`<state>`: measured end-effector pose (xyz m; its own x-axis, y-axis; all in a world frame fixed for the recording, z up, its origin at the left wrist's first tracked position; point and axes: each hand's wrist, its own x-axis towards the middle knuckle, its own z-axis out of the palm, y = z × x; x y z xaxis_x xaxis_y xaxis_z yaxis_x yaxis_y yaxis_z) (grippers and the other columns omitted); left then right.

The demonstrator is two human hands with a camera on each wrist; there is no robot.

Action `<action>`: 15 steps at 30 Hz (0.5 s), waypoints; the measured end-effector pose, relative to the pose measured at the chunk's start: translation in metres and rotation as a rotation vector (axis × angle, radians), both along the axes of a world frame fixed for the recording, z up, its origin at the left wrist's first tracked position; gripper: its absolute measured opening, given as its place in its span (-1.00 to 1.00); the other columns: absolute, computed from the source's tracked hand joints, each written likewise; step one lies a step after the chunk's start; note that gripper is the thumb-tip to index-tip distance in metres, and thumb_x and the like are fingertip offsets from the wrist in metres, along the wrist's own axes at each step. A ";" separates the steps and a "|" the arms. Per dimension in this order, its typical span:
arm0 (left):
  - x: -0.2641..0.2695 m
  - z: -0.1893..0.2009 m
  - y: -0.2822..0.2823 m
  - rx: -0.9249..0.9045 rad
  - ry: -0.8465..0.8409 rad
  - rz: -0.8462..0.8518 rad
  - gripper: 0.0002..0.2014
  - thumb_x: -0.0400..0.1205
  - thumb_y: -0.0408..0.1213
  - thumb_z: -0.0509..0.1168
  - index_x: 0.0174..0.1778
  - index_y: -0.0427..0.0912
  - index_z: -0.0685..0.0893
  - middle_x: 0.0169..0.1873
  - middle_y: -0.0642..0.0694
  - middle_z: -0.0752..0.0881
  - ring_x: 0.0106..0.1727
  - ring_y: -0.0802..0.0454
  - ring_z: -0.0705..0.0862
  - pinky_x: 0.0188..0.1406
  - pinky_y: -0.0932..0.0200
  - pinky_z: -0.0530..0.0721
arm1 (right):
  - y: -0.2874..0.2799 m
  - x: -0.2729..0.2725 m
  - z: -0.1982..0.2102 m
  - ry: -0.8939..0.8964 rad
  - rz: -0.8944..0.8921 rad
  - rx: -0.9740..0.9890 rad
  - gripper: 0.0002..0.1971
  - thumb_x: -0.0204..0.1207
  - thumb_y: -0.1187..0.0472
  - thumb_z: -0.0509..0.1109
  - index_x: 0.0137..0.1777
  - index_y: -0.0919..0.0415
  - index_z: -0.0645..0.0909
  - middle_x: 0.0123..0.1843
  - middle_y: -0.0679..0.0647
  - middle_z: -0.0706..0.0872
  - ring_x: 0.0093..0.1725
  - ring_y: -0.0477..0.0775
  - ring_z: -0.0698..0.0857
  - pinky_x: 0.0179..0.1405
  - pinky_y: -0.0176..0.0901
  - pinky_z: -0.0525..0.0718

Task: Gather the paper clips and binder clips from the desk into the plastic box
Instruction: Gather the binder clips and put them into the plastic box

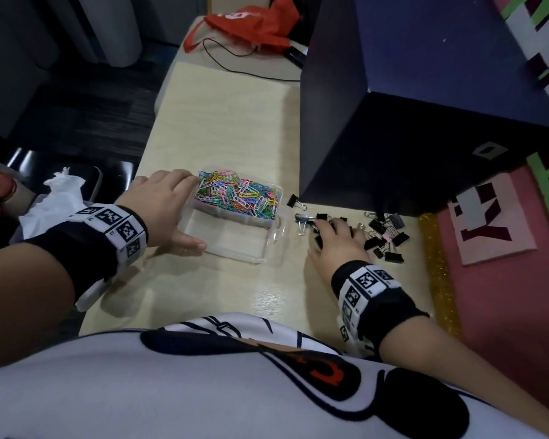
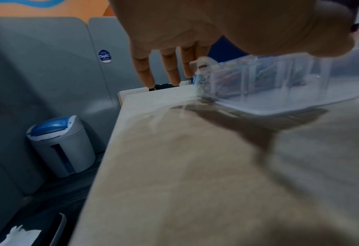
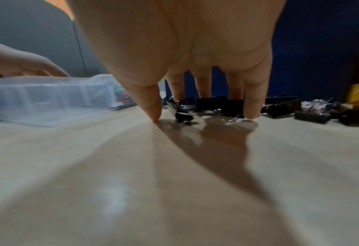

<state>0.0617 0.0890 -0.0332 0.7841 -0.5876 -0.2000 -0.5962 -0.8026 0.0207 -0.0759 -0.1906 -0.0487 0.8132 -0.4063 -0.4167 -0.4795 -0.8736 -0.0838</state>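
A clear plastic box lies on the pale desk. Its far compartment is heaped with coloured paper clips; the near compartment holds nothing. My left hand rests against the box's left side, straight fingers at the far corner and thumb on the near rim. Right of the box lie several black binder clips, one pink among them. My right hand is spread over their left part, fingers pointing down onto the clips and thumb tip on the desk. One clip sits apart by the box's far right corner.
A tall dark blue block stands right behind the binder clips. A yellow glitter strip and a pink board with cut-out letters border the desk's right. An orange bag and a black cable lie far back. A bin stands beyond the left edge.
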 end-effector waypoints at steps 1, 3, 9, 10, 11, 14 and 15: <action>0.001 0.000 0.000 -0.007 -0.004 0.022 0.22 0.02 0.57 0.33 0.53 -0.11 0.32 0.44 -0.07 0.42 0.39 -0.18 0.45 0.26 -0.21 0.47 | 0.004 -0.003 -0.001 -0.031 0.024 0.002 -0.47 0.59 0.00 0.20 0.56 -0.17 0.21 0.62 -0.03 0.18 0.53 0.30 0.16 0.34 0.15 0.42; 0.002 -0.001 -0.003 -0.023 -0.013 0.068 0.20 0.04 0.58 0.31 0.51 -0.12 0.32 0.43 -0.08 0.43 0.39 -0.17 0.45 0.25 -0.22 0.47 | 0.009 -0.004 0.000 -0.089 0.063 0.033 -0.51 0.57 -0.07 0.21 0.51 -0.19 0.30 0.55 -0.06 0.29 0.47 0.23 0.25 0.35 0.13 0.40; -0.004 -0.005 -0.026 -0.067 -0.035 0.217 0.11 0.10 0.60 0.26 0.39 -0.17 0.37 0.33 -0.13 0.47 0.33 -0.20 0.47 0.21 -0.21 0.49 | -0.021 0.002 0.001 -0.241 -0.352 -0.050 -0.44 0.55 -0.24 0.19 0.48 0.00 0.39 0.57 0.12 0.26 0.50 0.28 0.29 0.45 0.24 0.36; -0.004 -0.006 -0.030 -0.073 -0.033 0.238 0.10 0.11 0.59 0.27 0.38 -0.18 0.37 0.33 -0.14 0.47 0.32 -0.21 0.48 0.21 -0.20 0.49 | -0.030 0.002 0.000 -0.204 -0.429 -0.075 -0.39 0.54 -0.26 0.18 0.52 0.00 0.33 0.63 0.14 0.16 0.55 0.33 0.22 0.48 0.30 0.32; -0.004 -0.006 -0.033 -0.079 -0.033 0.256 0.08 0.12 0.58 0.28 0.37 -0.19 0.38 0.31 -0.14 0.47 0.31 -0.21 0.48 0.20 -0.20 0.49 | -0.039 0.002 -0.001 -0.154 -0.494 -0.069 -0.34 0.53 -0.29 0.17 0.58 -0.03 0.25 0.67 0.11 0.03 0.59 0.36 0.13 0.50 0.36 0.27; -0.003 -0.006 -0.042 -0.084 -0.027 0.289 0.05 0.14 0.56 0.30 0.33 -0.21 0.39 0.28 -0.15 0.47 0.28 -0.22 0.48 0.16 -0.19 0.49 | -0.058 0.001 -0.003 0.004 -0.570 0.052 -0.24 0.53 -0.37 0.10 0.67 -0.12 0.01 0.71 -0.01 -0.21 0.66 0.36 -0.07 0.56 0.42 0.12; -0.003 -0.006 -0.045 -0.081 -0.021 0.301 0.04 0.16 0.56 0.30 0.33 -0.22 0.39 0.28 -0.15 0.46 0.29 -0.22 0.47 0.16 -0.20 0.49 | -0.060 0.000 -0.004 0.034 -0.549 0.078 -0.23 0.53 -0.39 0.06 0.67 -0.13 -0.04 0.72 -0.01 -0.21 0.67 0.35 -0.08 0.57 0.42 0.09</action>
<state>0.0588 0.0436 -0.0387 0.9285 -0.3421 -0.1441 -0.3334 -0.9392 0.0816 -0.0759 -0.2504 -0.0522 0.4766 -0.7333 -0.4849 -0.8660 -0.4867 -0.1152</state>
